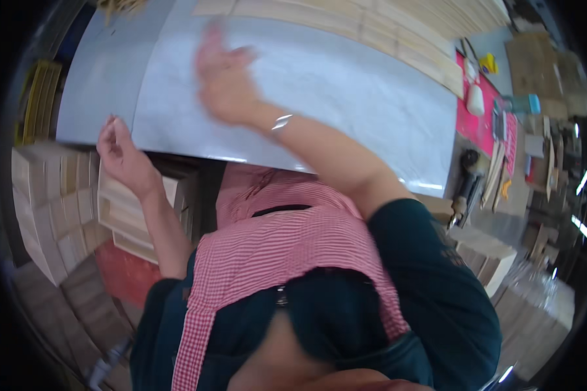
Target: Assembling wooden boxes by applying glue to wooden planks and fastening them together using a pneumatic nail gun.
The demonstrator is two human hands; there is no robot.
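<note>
Smoothing a pale sheet on the surface

We see our right hand [225, 81] spread flat and empty, blurred, on the grey-white sheet [346, 98] across the upper middle of the frame, while our left hand [120, 153] pinches the sheet's near edge at the left. We judge it best to keep that edge pinned and sweep with a flat palm toward the wooden slats [398, 32] at the top.

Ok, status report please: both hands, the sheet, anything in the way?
Left hand loosely curled at the near edge of the white sheet. Right hand open, flat on sheet, blurred. Wooden boards along its far side.
</note>
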